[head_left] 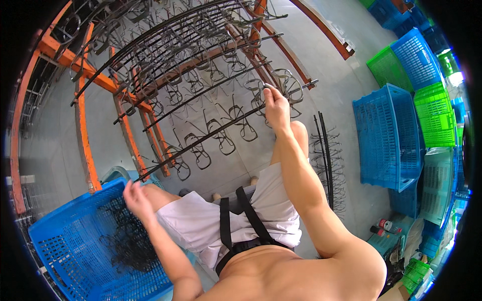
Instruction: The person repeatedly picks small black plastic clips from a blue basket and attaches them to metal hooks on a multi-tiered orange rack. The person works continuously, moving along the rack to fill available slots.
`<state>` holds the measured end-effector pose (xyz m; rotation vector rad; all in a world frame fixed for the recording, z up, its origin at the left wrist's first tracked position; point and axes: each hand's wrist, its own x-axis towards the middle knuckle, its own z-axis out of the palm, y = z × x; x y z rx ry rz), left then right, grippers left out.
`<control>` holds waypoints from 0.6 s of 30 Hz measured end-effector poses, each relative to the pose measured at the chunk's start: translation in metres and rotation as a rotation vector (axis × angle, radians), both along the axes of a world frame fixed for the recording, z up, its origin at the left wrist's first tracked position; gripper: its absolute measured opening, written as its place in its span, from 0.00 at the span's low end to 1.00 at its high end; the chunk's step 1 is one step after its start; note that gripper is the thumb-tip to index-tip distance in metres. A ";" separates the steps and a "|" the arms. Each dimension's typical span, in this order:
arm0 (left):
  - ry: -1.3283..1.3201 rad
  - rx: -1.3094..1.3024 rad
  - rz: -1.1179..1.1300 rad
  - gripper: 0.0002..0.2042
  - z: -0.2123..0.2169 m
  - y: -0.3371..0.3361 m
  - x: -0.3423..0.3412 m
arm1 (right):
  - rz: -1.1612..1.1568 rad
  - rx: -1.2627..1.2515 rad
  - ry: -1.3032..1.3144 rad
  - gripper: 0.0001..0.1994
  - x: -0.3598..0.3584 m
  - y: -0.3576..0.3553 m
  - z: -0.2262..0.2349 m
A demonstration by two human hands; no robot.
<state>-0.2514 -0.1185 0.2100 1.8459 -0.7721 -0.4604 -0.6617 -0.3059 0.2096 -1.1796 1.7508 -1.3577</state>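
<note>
A long black bar (201, 142) slants across in front of my knees. Dark looped pieces with thin legs, such as this looped piece (219, 136), hang along it. My right hand (276, 107) is closed in a pinch over the bar's right part, beside a cluster of loops (289, 90); what sits between its fingertips is too small to name. My left hand (137, 201) is at the bar's left end, above the rim of a blue basket (60, 246); its fingers are blurred. Inside the basket lies a tangled heap of thin black pieces (131, 246).
An orange metal rack (85, 145) holds more black bars with hanging loops ahead. On the floor to my right lie bars with thin spikes (326, 155). Farther right stand a blue crate (384, 135) and stacked green crates (436, 113). Small bottles (385, 226) are at the lower right.
</note>
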 end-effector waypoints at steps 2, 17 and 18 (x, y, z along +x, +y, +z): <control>0.012 0.054 0.205 0.16 -0.005 0.042 0.058 | 0.008 0.068 -0.211 0.13 -0.001 -0.001 0.002; 0.057 0.743 0.441 0.43 -0.170 0.161 0.184 | 0.168 0.124 0.798 0.24 0.114 0.117 0.070; 0.058 0.871 0.376 0.45 -0.158 0.149 0.184 | 0.311 -0.025 0.814 0.23 0.106 0.118 0.052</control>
